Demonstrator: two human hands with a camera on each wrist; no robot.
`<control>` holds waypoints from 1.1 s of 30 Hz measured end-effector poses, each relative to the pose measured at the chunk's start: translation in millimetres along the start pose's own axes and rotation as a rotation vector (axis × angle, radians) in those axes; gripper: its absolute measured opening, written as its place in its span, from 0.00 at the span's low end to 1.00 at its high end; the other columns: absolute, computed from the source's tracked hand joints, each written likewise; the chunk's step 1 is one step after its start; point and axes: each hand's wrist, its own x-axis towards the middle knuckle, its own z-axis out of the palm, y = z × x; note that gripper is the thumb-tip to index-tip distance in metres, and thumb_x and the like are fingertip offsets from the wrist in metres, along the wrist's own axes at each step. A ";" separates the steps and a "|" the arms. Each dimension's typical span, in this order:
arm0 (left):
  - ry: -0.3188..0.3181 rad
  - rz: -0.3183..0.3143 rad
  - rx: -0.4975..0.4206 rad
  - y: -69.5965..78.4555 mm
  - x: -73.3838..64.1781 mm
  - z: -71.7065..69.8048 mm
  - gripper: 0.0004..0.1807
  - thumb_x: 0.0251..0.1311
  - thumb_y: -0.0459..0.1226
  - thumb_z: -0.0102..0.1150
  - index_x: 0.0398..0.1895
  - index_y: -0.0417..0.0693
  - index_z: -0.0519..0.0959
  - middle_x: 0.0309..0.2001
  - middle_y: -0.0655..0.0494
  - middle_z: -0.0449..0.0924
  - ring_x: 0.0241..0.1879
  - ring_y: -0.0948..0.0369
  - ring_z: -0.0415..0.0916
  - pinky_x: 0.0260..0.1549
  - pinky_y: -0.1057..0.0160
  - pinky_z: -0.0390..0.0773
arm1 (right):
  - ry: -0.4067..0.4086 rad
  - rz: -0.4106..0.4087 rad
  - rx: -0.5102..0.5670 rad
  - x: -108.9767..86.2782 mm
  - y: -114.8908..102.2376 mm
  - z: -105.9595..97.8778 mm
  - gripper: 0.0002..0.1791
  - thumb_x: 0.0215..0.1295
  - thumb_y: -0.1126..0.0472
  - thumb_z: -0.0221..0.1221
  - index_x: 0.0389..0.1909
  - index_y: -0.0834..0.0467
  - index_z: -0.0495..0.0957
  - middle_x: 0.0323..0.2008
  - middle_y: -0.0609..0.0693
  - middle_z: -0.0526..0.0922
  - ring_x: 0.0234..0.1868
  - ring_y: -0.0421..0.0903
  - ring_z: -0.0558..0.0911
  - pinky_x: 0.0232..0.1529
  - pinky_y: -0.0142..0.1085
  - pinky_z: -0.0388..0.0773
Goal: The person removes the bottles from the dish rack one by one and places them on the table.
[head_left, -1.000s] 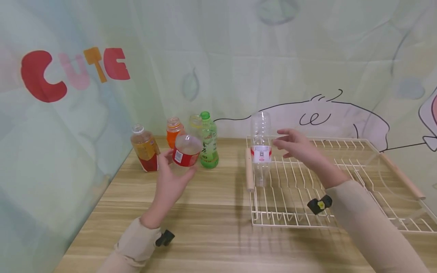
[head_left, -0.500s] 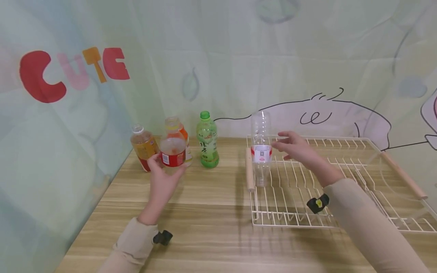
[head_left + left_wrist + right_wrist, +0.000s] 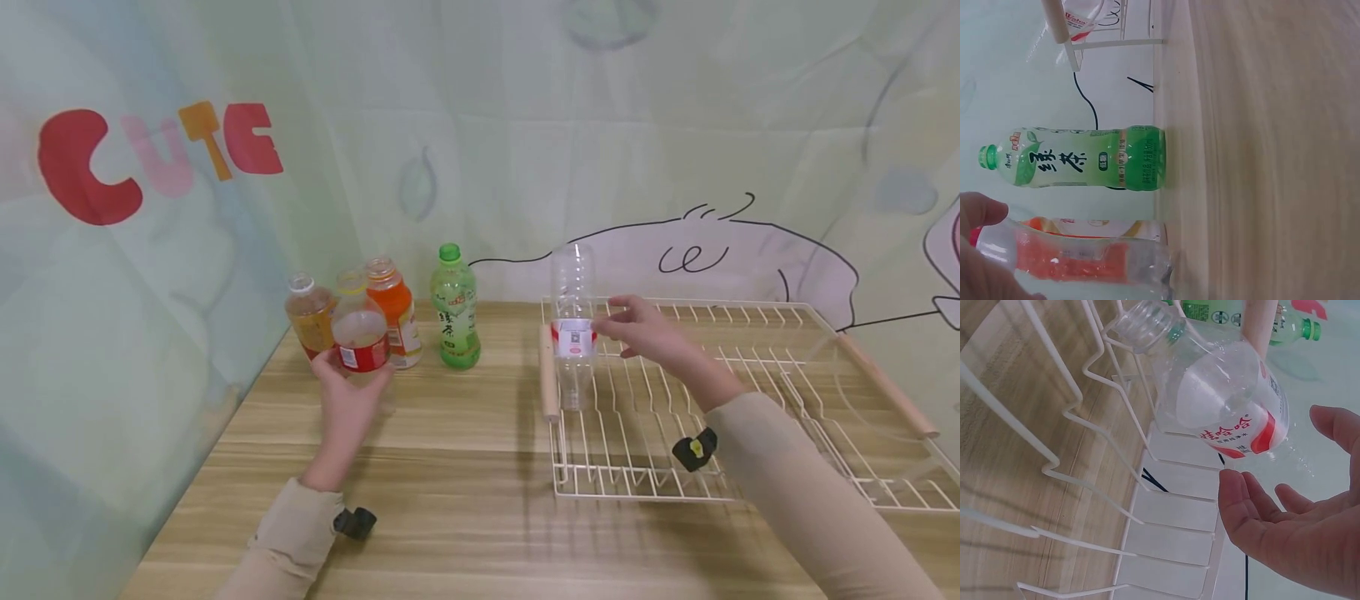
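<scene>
In the head view my left hand (image 3: 351,400) grips a clear plastic bottle (image 3: 362,329) with a red label, held upright. Its mouth has a yellow ring, and its lower end comes close to the tabletop in the left wrist view. Just behind it stand an amber drink bottle (image 3: 311,315) and an orange drink bottle (image 3: 396,312). To their right is a green tea bottle (image 3: 455,312). My right hand (image 3: 637,327), fingers loosely bent, hovers beside an upside-down clear water bottle (image 3: 1241,419) in the rack, fingertips near its red-and-white label.
A white wire rack (image 3: 645,497) with wooden handles (image 3: 550,375) takes up the right side of the wooden table (image 3: 442,533). A printed curtain (image 3: 495,150) hangs behind the table and along its left side.
My left hand has carried the red-labelled bottle left and down, from before the green tea bottle to before the amber one. My right hand has shifted slightly left toward the inverted bottle.
</scene>
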 end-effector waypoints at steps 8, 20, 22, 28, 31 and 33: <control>0.057 -0.026 -0.031 -8.1 4.1 -2.1 0.42 0.55 0.33 0.65 0.65 0.37 0.47 0.67 0.32 0.56 0.69 0.43 0.55 0.70 0.48 0.53 | -0.027 -0.007 0.009 3.0 3.1 4.4 0.44 0.69 0.47 0.55 0.74 0.65 0.44 0.66 0.69 0.63 0.63 0.65 0.69 0.55 0.52 0.75; 0.058 -0.060 -0.044 -8.2 4.0 -3.2 0.43 0.56 0.35 0.65 0.65 0.38 0.46 0.69 0.33 0.54 0.71 0.46 0.51 0.71 0.50 0.50 | -0.020 -0.017 -0.009 7.2 7.0 9.6 0.43 0.69 0.49 0.56 0.73 0.65 0.45 0.66 0.70 0.63 0.62 0.64 0.70 0.52 0.48 0.78; 0.055 -0.068 -0.045 -8.2 3.5 -3.6 0.43 0.56 0.35 0.65 0.66 0.39 0.45 0.69 0.33 0.53 0.71 0.46 0.51 0.71 0.49 0.50 | -0.021 -0.018 -0.016 7.6 8.0 9.9 0.44 0.69 0.49 0.56 0.74 0.65 0.45 0.66 0.70 0.64 0.61 0.64 0.70 0.51 0.48 0.78; 0.056 -0.057 -0.060 -9.9 4.6 -3.5 0.43 0.56 0.35 0.65 0.65 0.39 0.46 0.68 0.33 0.54 0.70 0.46 0.53 0.71 0.50 0.51 | -0.022 -0.024 -0.027 8.5 10.6 13.4 0.45 0.67 0.48 0.57 0.73 0.65 0.46 0.65 0.69 0.65 0.60 0.63 0.72 0.49 0.47 0.80; 0.060 -0.049 -0.062 -10.0 4.6 -3.6 0.42 0.56 0.34 0.65 0.65 0.38 0.46 0.67 0.33 0.55 0.70 0.45 0.53 0.71 0.50 0.51 | -0.017 -0.022 -0.028 9.6 11.2 16.4 0.45 0.67 0.47 0.58 0.73 0.64 0.47 0.64 0.69 0.66 0.59 0.63 0.73 0.49 0.47 0.80; 0.062 -0.048 -0.060 -10.1 4.5 -3.6 0.42 0.56 0.35 0.65 0.65 0.38 0.46 0.67 0.33 0.55 0.70 0.45 0.53 0.71 0.50 0.51 | -0.017 -0.016 -0.028 10.3 11.6 18.3 0.45 0.67 0.47 0.58 0.73 0.64 0.47 0.65 0.69 0.65 0.59 0.63 0.73 0.50 0.47 0.80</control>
